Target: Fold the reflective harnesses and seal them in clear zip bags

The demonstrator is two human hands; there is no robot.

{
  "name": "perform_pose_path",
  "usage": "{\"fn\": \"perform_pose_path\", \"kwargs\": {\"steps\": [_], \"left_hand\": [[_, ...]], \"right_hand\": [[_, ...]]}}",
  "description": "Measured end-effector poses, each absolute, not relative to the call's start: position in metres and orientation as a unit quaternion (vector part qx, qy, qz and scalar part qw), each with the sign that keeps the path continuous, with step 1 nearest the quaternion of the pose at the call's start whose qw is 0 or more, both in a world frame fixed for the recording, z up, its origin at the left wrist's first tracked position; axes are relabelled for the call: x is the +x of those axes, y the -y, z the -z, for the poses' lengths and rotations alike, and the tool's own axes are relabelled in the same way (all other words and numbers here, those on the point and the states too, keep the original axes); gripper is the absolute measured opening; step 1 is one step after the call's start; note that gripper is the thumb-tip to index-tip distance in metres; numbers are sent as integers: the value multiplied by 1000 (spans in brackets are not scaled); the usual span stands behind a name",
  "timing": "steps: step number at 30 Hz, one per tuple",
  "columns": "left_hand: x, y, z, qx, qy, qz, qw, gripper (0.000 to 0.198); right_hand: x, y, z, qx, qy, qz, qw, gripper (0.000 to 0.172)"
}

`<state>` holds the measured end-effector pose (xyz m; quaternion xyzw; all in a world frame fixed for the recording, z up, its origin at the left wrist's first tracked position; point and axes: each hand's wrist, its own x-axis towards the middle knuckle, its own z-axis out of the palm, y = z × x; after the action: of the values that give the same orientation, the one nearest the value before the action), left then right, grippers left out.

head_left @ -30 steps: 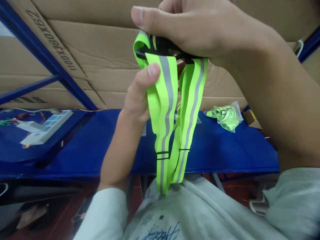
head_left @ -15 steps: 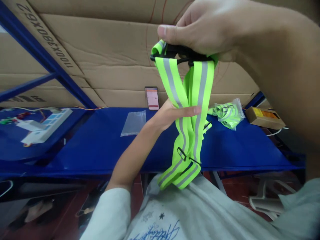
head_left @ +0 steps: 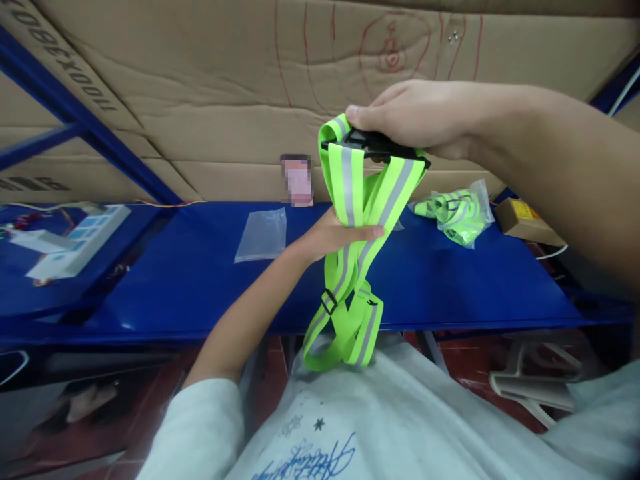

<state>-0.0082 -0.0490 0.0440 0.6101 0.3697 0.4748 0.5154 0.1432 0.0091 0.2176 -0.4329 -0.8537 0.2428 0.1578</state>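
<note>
A neon-green reflective strap with grey stripes and a black buckle hangs in loops in front of my chest. My right hand is closed on its top end, gripping the black buckle from above. My left hand reaches in from below and pinches the hanging bands together at mid-height, thumb across their front. The lower loops dangle against my grey shirt.
A blue table runs across in front of me. On it lie an empty clear plastic bag, a bagged green strap, a small cardboard box and a phone leaning on the cardboard wall. A white power strip sits left.
My right hand has lowered and moved away with the buckle. My left hand slid down from the top of the strap to mid-height and now gathers the bands. The loops bunched up.
</note>
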Motion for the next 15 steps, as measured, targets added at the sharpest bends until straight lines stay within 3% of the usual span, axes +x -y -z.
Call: {"fn": "perform_pose_path", "kwargs": {"steps": [4, 6, 9, 12, 15], "left_hand": [[-38, 48, -58, 669, -335, -397, 532, 89], [-49, 50, -72, 666, -286, -479, 496, 105], [-51, 57, -94, 660, -270, -581, 392, 111], [-34, 64, -106, 681, -305, -569, 345, 103], [-10, 66, -103, 673, -286, -565, 383, 72]], "right_hand": [[148, -13, -212, -405, 885, -165, 160, 55], [149, -12, -217, -369, 905, -132, 163, 54], [144, -1, -227, -333, 922, -107, 168, 53], [133, 15, -232, -361, 909, -80, 191, 58], [126, 26, -231, -392, 879, -128, 238, 53]]}}
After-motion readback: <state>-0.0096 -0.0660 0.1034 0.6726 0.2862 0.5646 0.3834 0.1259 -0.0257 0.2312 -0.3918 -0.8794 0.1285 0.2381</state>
